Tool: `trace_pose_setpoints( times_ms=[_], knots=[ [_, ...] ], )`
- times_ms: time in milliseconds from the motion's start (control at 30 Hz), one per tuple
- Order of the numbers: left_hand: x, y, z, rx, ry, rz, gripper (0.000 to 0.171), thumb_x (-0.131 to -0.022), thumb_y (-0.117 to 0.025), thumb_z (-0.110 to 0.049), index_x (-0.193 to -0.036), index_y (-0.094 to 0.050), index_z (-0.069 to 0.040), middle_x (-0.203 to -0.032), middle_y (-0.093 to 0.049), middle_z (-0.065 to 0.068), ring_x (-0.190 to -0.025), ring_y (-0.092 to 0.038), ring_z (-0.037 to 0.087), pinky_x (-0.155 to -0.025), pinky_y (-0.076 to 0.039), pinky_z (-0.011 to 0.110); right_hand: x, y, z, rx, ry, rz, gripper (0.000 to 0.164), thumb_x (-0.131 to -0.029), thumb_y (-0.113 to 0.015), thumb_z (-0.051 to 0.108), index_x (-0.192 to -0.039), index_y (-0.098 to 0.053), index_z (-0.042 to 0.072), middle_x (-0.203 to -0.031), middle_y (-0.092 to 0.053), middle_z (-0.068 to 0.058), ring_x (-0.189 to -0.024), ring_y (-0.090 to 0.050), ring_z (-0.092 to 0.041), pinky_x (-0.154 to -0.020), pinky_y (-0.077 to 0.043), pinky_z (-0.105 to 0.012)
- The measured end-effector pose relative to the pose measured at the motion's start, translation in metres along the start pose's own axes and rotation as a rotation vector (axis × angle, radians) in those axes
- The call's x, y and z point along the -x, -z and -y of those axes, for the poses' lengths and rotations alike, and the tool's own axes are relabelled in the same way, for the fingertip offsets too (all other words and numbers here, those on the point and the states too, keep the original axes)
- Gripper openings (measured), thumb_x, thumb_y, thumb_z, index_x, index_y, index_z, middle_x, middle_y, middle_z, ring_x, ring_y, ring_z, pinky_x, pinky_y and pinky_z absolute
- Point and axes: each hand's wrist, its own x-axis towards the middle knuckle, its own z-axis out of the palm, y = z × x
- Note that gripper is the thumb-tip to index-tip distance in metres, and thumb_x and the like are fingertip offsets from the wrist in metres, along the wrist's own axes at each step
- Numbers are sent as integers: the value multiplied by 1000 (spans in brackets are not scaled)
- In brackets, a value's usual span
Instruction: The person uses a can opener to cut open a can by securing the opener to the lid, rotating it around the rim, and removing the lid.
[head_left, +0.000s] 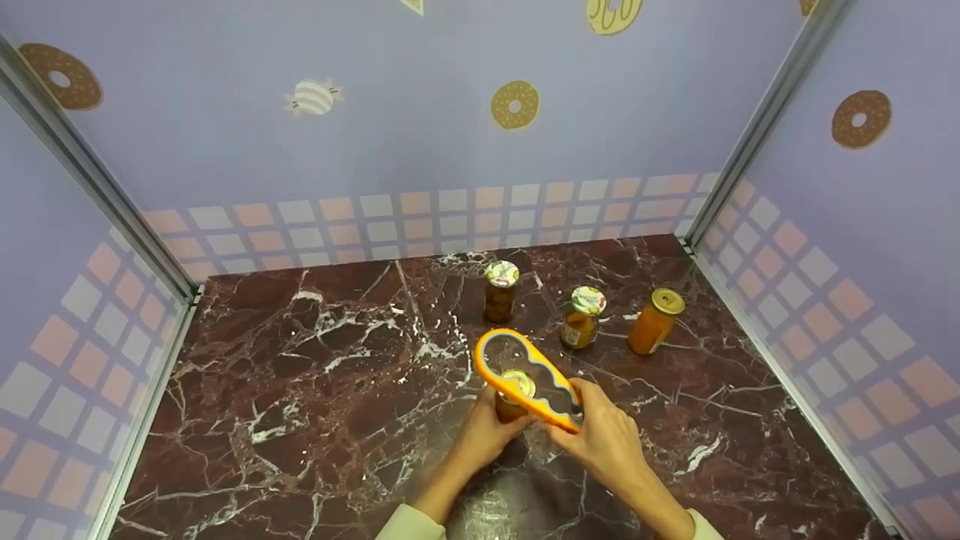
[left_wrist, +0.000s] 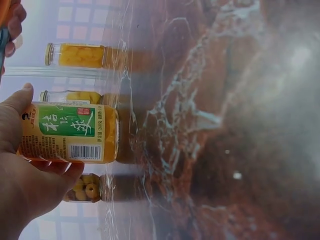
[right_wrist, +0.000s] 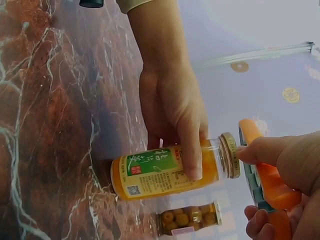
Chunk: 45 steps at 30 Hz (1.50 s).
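My left hand (head_left: pixel 484 435) grips a glass jar (left_wrist: pixel 75 132) of orange contents around its body, the label green and yellow. This jar stands upright on the marble-patterned table with its gold lid (right_wrist: pixel 230 155) on. In my right hand (head_left: pixel 611 435) is an orange jar opener (head_left: pixel 534 405) with a grey scalloped inner edge, held by one end. From the head view the lid shows through the opener's opening. The right wrist view puts the opener just above the lid, apart from it, with the right thumb tip close to the lid's edge.
Behind the hands stand three more jars: one with dark round fruit (head_left: pixel 500 296), one with yellow pieces and a patterned lid (head_left: pixel 579 326), and an orange one with a gold lid (head_left: pixel 652 326). Patterned lilac walls (head_left: pixel 420 150) enclose the table (head_left: pixel 300 420) at the back and sides.
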Motion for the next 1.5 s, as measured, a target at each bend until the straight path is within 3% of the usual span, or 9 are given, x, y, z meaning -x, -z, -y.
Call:
trace_pose_setpoints(
  times_ms=[300,533,833,1167,1300,1500],
  knots=[
    [3,-4,0,9,33,-13,69,-75,-75,-43,-124,-48,-3,-112,-60,12,-101,-57,23,-89,-45,41,-3,-2,3,-2,3,44,65,-64,-78,49,-117,-56,17,-98,-59,6,-72,-60,-14,-55,-47,-34],
    [3,-5,1,30,4,8,58,-78,-72,-43,-120,-54,-6,-112,-61,7,-105,-56,19,-93,-43,39,-4,-6,4,13,45,30,68,-63,-79,50,-116,-56,16,-99,-59,6,-71,-59,-12,-54,-48,-34],
    [3,-5,2,27,2,13,48,-76,-75,-26,-115,-58,-3,-108,-62,7,-100,-57,19,-90,-46,38,-6,-8,8,32,54,42,69,-64,-78,51,-118,-54,15,-100,-60,4,-72,-60,-16,-54,-48,-36],
    [3,-5,3,7,9,7,43,-75,-75,-21,-111,-60,-1,-105,-63,8,-98,-57,18,-89,-46,38,-6,-10,13,88,94,35,67,-65,-77,51,-115,-54,13,-88,-57,1,-62,-58,-20,-47,-45,-35],
    [3,-4,2,-16,10,-3,44,-74,-75,-20,-111,-61,0,-104,-64,10,-97,-58,19,-88,-46,39,-7,-12,13,161,150,22,71,-64,-79,53,-114,-52,10,-82,-58,-4,-57,-58,-25,-40,-41,-37],
    [3,-3,0,-2,2,7,43,-73,-74,-15,-111,-61,1,-105,-64,10,-98,-58,20,-89,-46,38,-8,-16,21,407,215,21,75,-62,-81,47,-112,-48,2,-69,-51,-9,-47,-53,-27,-34,-40,-40]
  ],
)
